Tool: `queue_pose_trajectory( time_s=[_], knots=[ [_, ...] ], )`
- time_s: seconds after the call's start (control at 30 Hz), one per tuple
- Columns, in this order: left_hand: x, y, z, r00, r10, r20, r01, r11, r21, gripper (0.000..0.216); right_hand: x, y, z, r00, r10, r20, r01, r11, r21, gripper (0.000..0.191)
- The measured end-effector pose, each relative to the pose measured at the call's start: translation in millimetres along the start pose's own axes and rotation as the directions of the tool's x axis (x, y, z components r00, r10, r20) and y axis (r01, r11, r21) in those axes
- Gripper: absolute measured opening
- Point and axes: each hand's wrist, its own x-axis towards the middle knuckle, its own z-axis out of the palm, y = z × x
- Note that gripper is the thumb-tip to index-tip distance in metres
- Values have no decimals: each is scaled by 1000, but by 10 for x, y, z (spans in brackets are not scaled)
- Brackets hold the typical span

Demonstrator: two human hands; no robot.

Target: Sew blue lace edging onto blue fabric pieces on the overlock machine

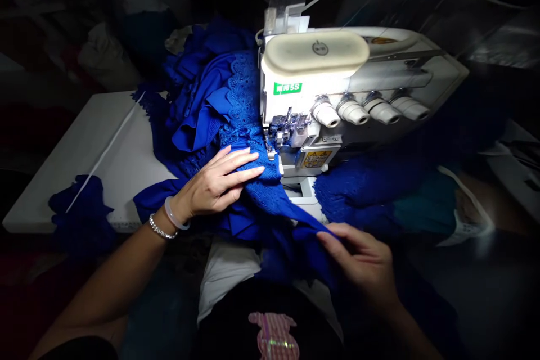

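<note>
My left hand is spread flat on the blue lace nearest my overlock machine, while my right hand pinches it farther out, running diagonally toward me.

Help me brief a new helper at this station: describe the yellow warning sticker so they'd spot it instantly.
Start at the white overlock sewing machine with four cream dials across its front. Below the leftmost dials, beside the needle area, sits a small warning sticker, yellow, unlike the green label higher up.

Green label reading 5S on a white overlock machine, yellow warning sticker unreadable
</note>
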Motion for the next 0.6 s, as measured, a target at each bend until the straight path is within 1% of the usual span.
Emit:
queue_pose_trajectory(
  time_s=[0.03, 0.1, 0.17, 0.2, 0.27, 0.33, 0.4, 0.43, 0.47, 0.5, 0.53, 0.57, 0.6],
  knots=[
    [-6, 0, 5, 1000, -4, 9, 3, 1000, 19, 52, 44, -52, 13, 999, 13, -41, -12, 1000, 25, 13],
    [-20, -9, 13, 999, -20, 28, 19, 998, 64, 57, 133, -131, 55, 998, 8, -70, -5, 999, 40, 16],
    [-25, -23, 24, 999, -42, 22, 40, 995, 96, 58, 233, -162, 117, 999, -24, -45, 24, 1000, -1, 15],
    [-22, -30, 36, 999, -52, 4, 52, 994, 101, 55, 288, -159, 151, 999, -46, -29, 45, 998, -34, 14],
    [1, -48, 82, 996, -58, -65, 64, 994, 93, 46, 398, -127, 223, 994, -104, -29, 102, 991, -85, 13],
    [43, -75, 159, 984, -40, -176, 55, 995, 80, 38, 484, -81, 293, 981, -187, -58, 178, 976, -129, 15],
    [95, -111, 255, 948, 0, -317, 20, 998, 60, 36, 507, -38, 366, 950, -298, -93, 275, 940, -201, 14],
    [120, -131, 301, 924, 20, -383, -2, 999, 48, 36, 489, -20, 403, 921, -373, -111, 336, 907, -253, 13],
    [143, -151, 341, 900, 35, -434, -20, 999, 39, 36, 455, -7, 436, 874, -471, -121, 417, 853, -314, 16],
    [164, -170, 372, 882, 47, -469, -33, 999, 37, 36, 410, -1, 461, 807, -581, -104, 510, 775, -375, 22],
    [182, -186, 390, 873, 56, -484, -42, 998, 40, 36, 361, -8, 472, 729, -681, -64, 598, 680, -425, 29],
    [195, -199, 395, 875, 56, -480, -38, 998, 47, 35, 315, -32, 466, 663, -748, -6, 664, 592, -456, 32],
    [203, -205, 386, 887, 50, -460, -27, 998, 56, 35, 281, -77, 439, 631, -773, 66, 705, 537, -463, 30]
  ],
)
